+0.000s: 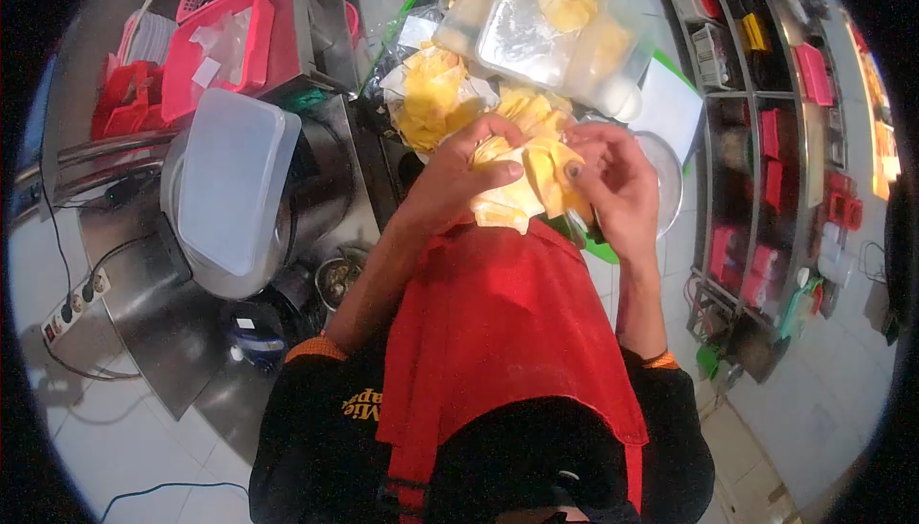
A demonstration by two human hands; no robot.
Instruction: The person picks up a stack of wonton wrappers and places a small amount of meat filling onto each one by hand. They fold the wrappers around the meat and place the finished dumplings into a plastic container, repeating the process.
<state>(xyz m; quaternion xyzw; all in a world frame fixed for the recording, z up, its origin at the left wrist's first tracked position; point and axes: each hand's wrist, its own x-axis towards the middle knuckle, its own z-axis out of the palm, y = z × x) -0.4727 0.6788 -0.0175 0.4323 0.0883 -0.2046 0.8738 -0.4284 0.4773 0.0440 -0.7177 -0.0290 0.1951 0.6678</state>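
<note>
My left hand (469,172) is closed on a bunch of thin yellow dough sheets (507,208), its thumb lying across the front. At the other side, my right hand (613,170) pinches the edge of a folded yellow sheet in the same bunch. The sheets look floury and overlap in front of my red apron. Just beyond my hands lies a loose pile of similar dough sheets (431,93) on clear plastic. Behind it, a translucent plastic container (517,57) has a whitish, dusted bottom and a yellow dough sheet (567,7) inside.
To the left, a translucent lid (235,179) leans over a round metal vessel by the steel counter (325,36). Pink baskets (215,65) stand beyond it. A power strip (78,306) with cords lies lower left. Loaded shelves (756,93) line the right side.
</note>
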